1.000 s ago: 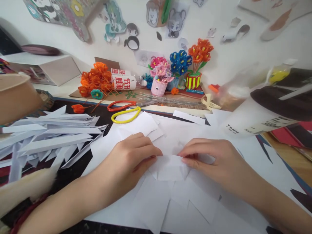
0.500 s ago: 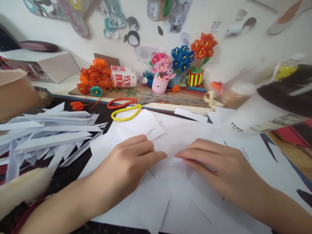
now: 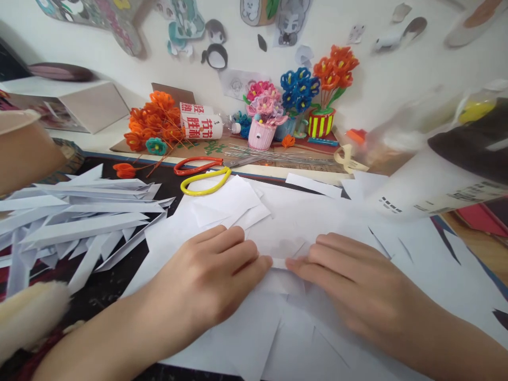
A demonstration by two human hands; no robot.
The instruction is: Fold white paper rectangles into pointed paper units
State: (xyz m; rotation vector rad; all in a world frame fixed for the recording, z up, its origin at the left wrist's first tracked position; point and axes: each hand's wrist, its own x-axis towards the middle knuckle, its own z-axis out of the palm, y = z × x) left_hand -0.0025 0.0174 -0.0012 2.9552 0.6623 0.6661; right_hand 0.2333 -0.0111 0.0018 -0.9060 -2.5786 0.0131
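Observation:
Between my two hands is a small strip of white paper [image 3: 280, 263], with a narrow folded edge showing between the fingertips. My left hand [image 3: 222, 270] is closed on its left end, fingers curled and thumb side toward the middle. On the right end, my right hand [image 3: 349, 270] pinches the same strip, its fingers bent together. Most of the strip is hidden under the hands. Beneath lie loose white paper sheets [image 3: 246, 330]. Just beyond my left hand rests a stack of small paper pieces [image 3: 226, 203].
Folded paper strips [image 3: 87, 222] are heaped at left. Scissors [image 3: 204, 182] with red and yellow handles lie behind the paper. A large cup [image 3: 420, 185] leans in at right. Pipe-cleaner flowers [image 3: 154, 121], a pink pot [image 3: 261, 132] and a bottle [image 3: 202, 121] line the back.
Both hands have curled their fingers more and pressed down on the strip. A narrow folded edge now shows between them; the right fingers were straighter before.

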